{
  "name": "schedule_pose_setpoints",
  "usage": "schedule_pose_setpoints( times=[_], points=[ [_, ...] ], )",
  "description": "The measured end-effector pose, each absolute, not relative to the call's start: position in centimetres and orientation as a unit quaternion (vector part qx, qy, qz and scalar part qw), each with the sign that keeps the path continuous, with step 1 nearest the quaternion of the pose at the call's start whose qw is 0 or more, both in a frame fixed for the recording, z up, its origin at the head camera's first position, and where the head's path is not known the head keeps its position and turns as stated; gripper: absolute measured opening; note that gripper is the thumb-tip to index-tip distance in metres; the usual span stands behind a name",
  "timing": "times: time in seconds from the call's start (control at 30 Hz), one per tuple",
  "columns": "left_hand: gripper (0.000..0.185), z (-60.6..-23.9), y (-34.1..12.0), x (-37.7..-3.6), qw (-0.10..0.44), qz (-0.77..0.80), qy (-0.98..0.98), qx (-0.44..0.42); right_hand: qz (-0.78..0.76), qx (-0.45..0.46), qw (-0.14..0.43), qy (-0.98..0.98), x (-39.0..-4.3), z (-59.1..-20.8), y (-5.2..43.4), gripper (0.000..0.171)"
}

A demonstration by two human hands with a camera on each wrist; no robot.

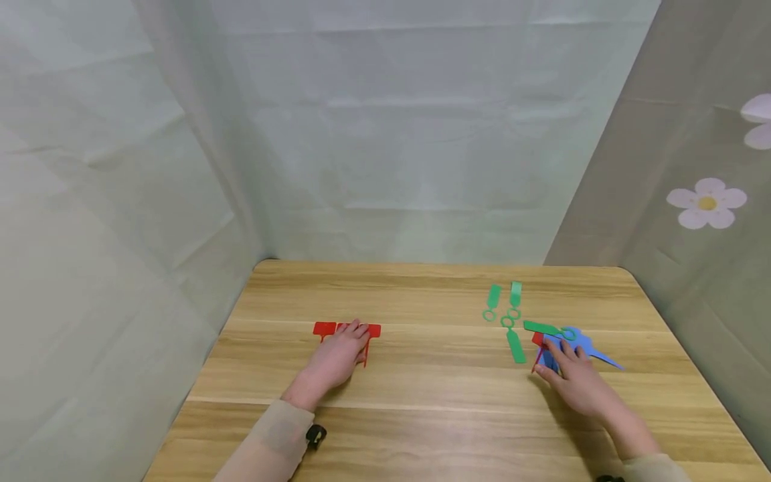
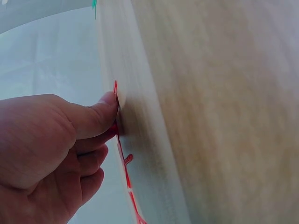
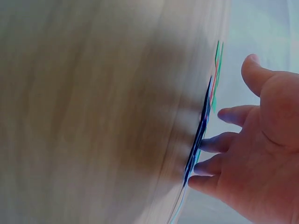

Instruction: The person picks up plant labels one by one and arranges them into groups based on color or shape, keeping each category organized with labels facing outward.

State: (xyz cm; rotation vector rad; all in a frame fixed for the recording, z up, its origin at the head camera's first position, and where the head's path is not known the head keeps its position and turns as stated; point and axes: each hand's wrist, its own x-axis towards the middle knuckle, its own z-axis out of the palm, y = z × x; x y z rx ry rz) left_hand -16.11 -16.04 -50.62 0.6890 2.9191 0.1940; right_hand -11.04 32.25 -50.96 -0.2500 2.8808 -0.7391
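In the head view my left hand (image 1: 337, 353) lies over a row of red T-shaped plant labels (image 1: 325, 328) on the table. Its thumb and fingertips hold the rightmost label (image 1: 375, 330) by the edges; in the left wrist view the thumb (image 2: 107, 100) and curled fingers meet the thin red label (image 2: 115, 88). My right hand (image 1: 581, 385) is spread above a pile of blue pointed plant labels (image 1: 587, 341), fingertips touching or nearly touching them. One red label (image 1: 539, 339) lies at the pile's left edge. A green ring-ended tag (image 1: 542, 328) lies across the pile's top.
Several other green ring-ended tags (image 1: 515, 347) lie left of and behind the blue pile. Wood-grain tabletop (image 1: 434, 388) stretches between the hands. Pale cloth (image 1: 397, 167) hangs along the back and both sides of the table.
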Motion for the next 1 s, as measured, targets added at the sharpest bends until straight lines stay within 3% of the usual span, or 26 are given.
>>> schedule_pose_setpoints(
  times=[0.5, 1.0],
  points=[
    [0.052, -50.5, -16.1, -16.0, 0.065, 0.064, 0.967, 0.237, -0.243, -0.051, 0.091, 0.964, -12.1, -50.6, 35.2, 0.081],
    [0.052, -50.5, -15.5, -16.1, 0.074, 0.061, 0.971, 0.219, -0.277, -0.056, 0.056, 0.957, -12.0, -50.0, 34.7, 0.075]
  ],
)
